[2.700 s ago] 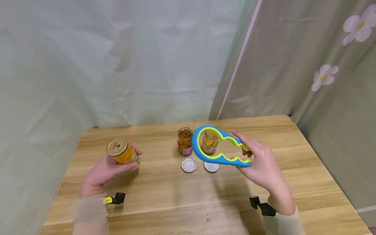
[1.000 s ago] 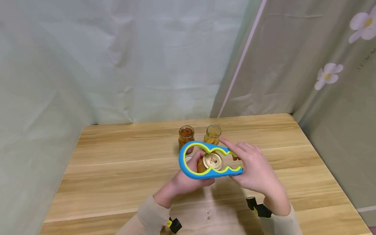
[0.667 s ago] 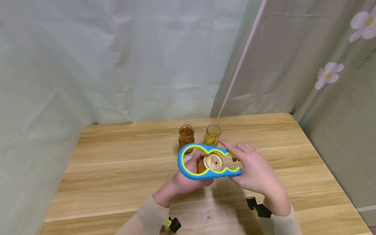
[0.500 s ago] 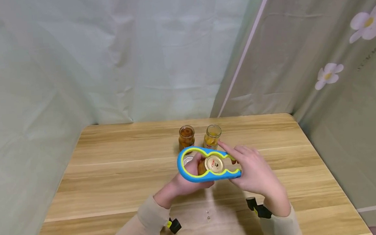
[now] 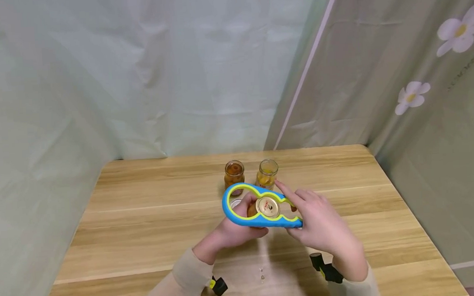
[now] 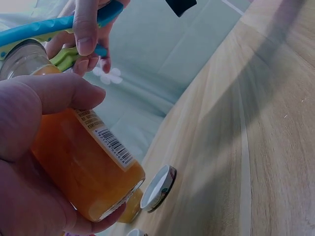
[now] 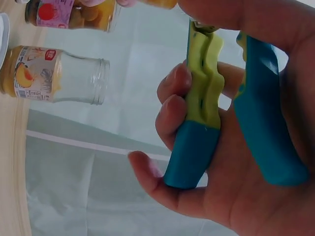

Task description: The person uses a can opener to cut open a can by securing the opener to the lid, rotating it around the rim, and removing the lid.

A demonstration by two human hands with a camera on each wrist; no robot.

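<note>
My left hand (image 5: 236, 232) grips a glass jar (image 6: 83, 162) of orange fruit, held tilted above the table, its thumb across the upper body. The jar's gold lid (image 5: 268, 207) sits within the middle notches of a blue and yellow-green jar opener (image 5: 262, 221). My right hand (image 5: 320, 220) grips the opener's two handles (image 7: 197, 152), fingers curled around one and the palm against the other. In the head view the opener's large loop reaches left over my left hand. Part of the jar body is hidden by hand and opener.
Two lidless jars stand behind the hands: one with dark fruit (image 5: 234, 171), one with yellow fruit (image 5: 267, 171). An upturned white lid (image 6: 158, 188) lies on the wooden table (image 5: 151, 207), with another lid (image 6: 136, 232) partly seen. Curtains (image 5: 216, 77) hang behind.
My left hand has carried the jar from the left side to the middle, its lid now between the opener's arms. My right hand has shifted slightly left and toward me with the opener.
</note>
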